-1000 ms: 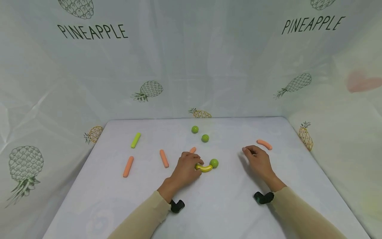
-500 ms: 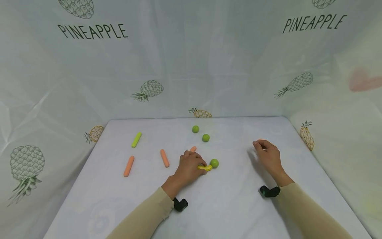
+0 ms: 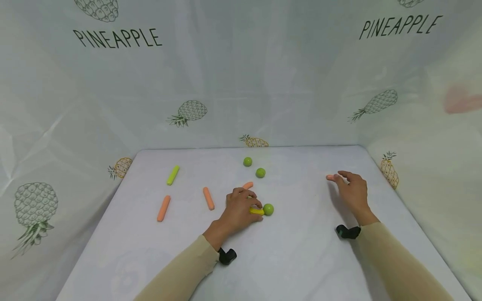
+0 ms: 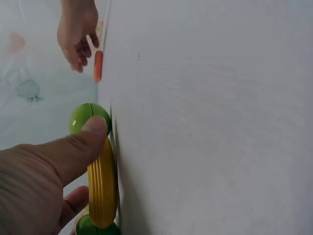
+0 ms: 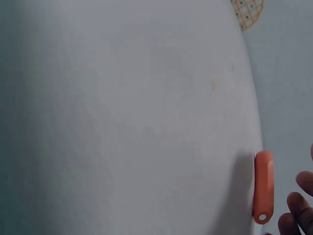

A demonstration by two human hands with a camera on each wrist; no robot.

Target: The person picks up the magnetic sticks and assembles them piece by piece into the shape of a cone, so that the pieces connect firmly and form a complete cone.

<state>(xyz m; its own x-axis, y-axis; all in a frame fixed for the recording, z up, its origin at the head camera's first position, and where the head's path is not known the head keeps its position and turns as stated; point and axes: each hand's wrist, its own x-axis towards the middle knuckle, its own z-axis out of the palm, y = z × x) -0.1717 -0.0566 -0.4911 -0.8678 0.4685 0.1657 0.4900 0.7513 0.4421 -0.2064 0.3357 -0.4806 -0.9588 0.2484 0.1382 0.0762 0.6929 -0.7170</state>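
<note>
My left hand (image 3: 241, 211) pinches a yellow, banana-shaped piece (image 3: 257, 212) at the middle of the table. In the left wrist view the thumb lies along the ridged yellow piece (image 4: 102, 191), its tip overlapping a green ball (image 4: 80, 116) at the far end. A second green ball (image 4: 93, 227) shows by the near end. To the right, my right hand (image 3: 354, 192) has its fingers spread beside an orange stick (image 3: 330, 177). The right wrist view shows the stick (image 5: 264, 188), with a hole in one end, and a gap between it and the fingertips (image 5: 296, 201).
Two green balls (image 3: 247, 161) (image 3: 260, 172) lie farther back. Orange sticks (image 3: 163, 208) (image 3: 208, 198) and a lime-green stick (image 3: 173, 175) rest on the left side. Another orange stick (image 3: 247, 185) sits just behind my left hand. A pineapple-print sheet (image 3: 241, 83) surrounds the white table (image 3: 293, 259).
My right hand has moved right, and the orange stick shows beside its fingers again. The yellow piece and green ball have shifted slightly by my left hand; the orange stick behind it has turned.
</note>
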